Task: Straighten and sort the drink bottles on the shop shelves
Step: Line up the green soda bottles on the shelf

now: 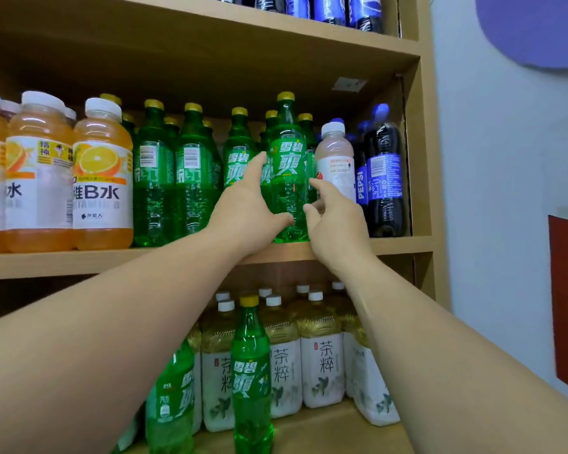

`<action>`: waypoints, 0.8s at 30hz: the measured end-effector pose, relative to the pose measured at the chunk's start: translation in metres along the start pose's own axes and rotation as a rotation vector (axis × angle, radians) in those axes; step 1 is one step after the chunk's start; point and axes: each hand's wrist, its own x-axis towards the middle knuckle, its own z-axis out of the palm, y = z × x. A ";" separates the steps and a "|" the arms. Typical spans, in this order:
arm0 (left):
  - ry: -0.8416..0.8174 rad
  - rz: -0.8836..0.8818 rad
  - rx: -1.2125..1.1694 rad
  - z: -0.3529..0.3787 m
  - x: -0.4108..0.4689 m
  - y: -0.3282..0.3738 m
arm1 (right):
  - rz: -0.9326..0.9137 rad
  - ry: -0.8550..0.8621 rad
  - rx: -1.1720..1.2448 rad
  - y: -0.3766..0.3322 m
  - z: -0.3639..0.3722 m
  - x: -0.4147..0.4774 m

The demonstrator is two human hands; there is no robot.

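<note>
Standing at the near edge of the middle shelf (79, 262), the green bottle (287, 172) is upright with its label facing out. It sits in front of other green bottles (151, 178) of the same kind and just left of a pale pink bottle (335, 158). Judging by that spot, it is probably held there to be squared up with its own sort. The left hand (250, 208) grips it low on its left side: its fingers (259, 163) run up beside and behind the label while the thumb curls across the front near the base. The right hand (336, 221) is on the bottle's right, its fingers (317, 185) reaching into the gap between the green bottle and the pale pink one, thumb at the bottle's right edge. Whether it clasps the bottle or only steadies it I cannot tell. The bottle thus lies between the two hands. Farther right stand dark Pepsi bottles (382, 178), and to the far left orange drink bottles (102, 172). On the lower shelf (325, 427), stray green bottles (251, 371) stand among tea bottles (322, 355), likely not yet sorted.
</note>
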 end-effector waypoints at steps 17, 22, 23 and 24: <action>-0.179 -0.288 -0.160 0.081 -0.227 -0.109 | 0.314 -0.518 0.215 0.077 0.075 -0.199; -0.314 -0.458 -0.246 0.104 -0.226 -0.127 | 0.343 -0.622 0.298 0.077 0.083 -0.215; -0.325 -0.453 -0.274 0.106 -0.226 -0.129 | 0.347 -0.625 0.304 0.078 0.085 -0.217; -0.330 -0.452 -0.310 0.107 -0.225 -0.130 | 0.351 -0.623 0.312 0.079 0.086 -0.219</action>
